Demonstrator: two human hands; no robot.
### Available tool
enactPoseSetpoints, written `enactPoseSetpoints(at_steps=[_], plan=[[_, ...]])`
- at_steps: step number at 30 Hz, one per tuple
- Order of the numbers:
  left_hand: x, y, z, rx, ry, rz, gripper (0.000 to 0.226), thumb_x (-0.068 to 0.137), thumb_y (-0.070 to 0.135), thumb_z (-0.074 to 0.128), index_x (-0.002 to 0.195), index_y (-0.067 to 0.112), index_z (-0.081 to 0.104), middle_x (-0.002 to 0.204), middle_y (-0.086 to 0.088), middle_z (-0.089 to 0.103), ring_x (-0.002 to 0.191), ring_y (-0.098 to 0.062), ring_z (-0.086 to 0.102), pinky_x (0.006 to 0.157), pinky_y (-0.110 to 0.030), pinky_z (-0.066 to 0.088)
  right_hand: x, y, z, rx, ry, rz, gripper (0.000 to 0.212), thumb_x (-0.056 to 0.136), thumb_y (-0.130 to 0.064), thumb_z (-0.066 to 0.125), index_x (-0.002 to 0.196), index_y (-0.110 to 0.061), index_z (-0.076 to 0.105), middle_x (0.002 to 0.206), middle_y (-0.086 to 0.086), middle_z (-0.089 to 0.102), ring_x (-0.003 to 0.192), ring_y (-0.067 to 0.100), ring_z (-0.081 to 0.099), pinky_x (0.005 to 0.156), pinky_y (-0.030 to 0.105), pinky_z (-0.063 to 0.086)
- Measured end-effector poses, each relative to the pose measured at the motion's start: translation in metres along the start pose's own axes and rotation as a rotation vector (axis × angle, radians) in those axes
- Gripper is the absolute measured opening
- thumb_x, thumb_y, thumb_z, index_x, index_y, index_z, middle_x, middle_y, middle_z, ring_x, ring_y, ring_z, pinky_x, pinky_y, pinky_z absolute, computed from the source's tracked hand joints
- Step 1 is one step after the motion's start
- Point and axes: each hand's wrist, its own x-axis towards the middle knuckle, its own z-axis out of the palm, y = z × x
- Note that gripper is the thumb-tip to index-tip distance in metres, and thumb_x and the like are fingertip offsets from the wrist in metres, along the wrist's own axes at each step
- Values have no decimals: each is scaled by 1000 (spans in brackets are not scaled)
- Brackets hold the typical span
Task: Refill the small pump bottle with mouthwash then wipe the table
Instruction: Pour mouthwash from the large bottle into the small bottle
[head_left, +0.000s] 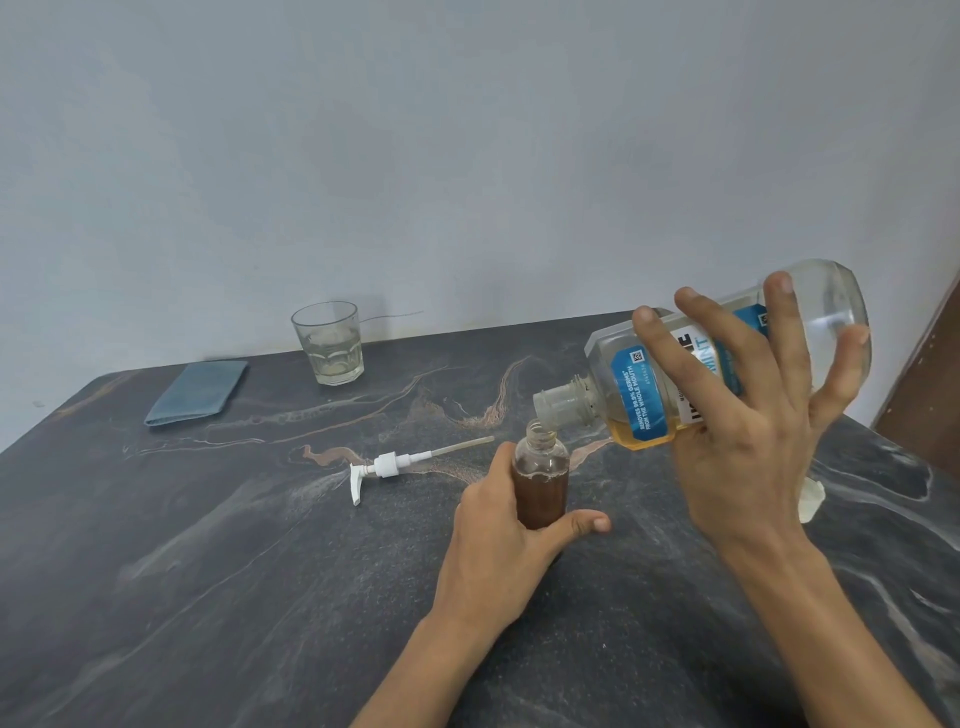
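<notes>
A small clear bottle (541, 470) stands upright on the dark marbled table (260, 571), open at the top and more than half full of brownish liquid. My left hand (498, 540) grips its lower body. My right hand (748, 410) holds the large clear mouthwash bottle (639, 395) tilted on its side, its open neck just above the small bottle's mouth. A little amber liquid lies along the big bottle's lower side. The white pump head (389, 465) with its dip tube lies flat on the table left of the small bottle.
A folded blue cloth (200, 392) lies at the back left. A glass tumbler (330, 343) with a little pale liquid stands by the wall. Something white (810, 499) lies on the table behind my right wrist. A brown edge (924, 374) stands at the far right.
</notes>
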Motion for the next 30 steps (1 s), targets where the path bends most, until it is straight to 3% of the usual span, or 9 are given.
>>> enactPoseSetpoints(at_steps=[9,15,21,30], plan=[[0,0,0,-13,9,4,66,54,76,71,100,33,51,74,15,57,68,-1,52,62,-13,43,2,-1,-2,-17,-4,-13,82,72,14,67,136,-31,40,138,-3,38,136,28,21,113,36,-11],[0,-1,0,-5,-9,-17,74,52,78,69,107,33,50,85,13,60,77,-4,55,70,-17,46,1,0,-1,-10,0,-18,78,75,12,65,135,-30,40,138,-3,38,136,28,21,113,36,-11],[0,-1,0,-7,2,-13,68,53,76,71,103,33,51,74,17,54,69,-2,50,65,-15,40,-2,1,1,5,-11,18,83,71,17,64,135,-31,41,138,-4,40,138,28,22,113,38,-9],[0,-1,0,-6,-2,-10,71,53,76,70,105,33,51,81,14,59,75,-3,54,68,-13,43,-7,1,6,66,-75,113,79,70,4,75,132,-34,45,132,-2,55,136,24,29,113,39,-6]])
